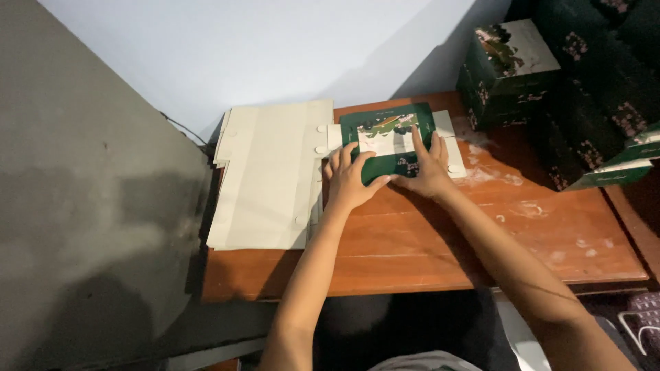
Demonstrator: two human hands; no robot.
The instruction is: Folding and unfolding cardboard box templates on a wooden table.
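both hands, left hand (349, 180) and right hand (427, 167), press flat, fingers spread, on the green carton (387, 130). it looks light, thin and creasable; best held by its edges.

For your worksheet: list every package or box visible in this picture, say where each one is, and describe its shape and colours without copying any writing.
Flat green carton: mid-table, under the left hand and right hand; dark green panel, pale picture band, white flaps.
Stack of flat blanks: table's left side; cream sheets, rounded tabs.
Folded boxes: far right corner of the wooden table, stacked; dark green cuboids, pale floral tops.
Further boxes: right edge; dark green, pink blossoms.
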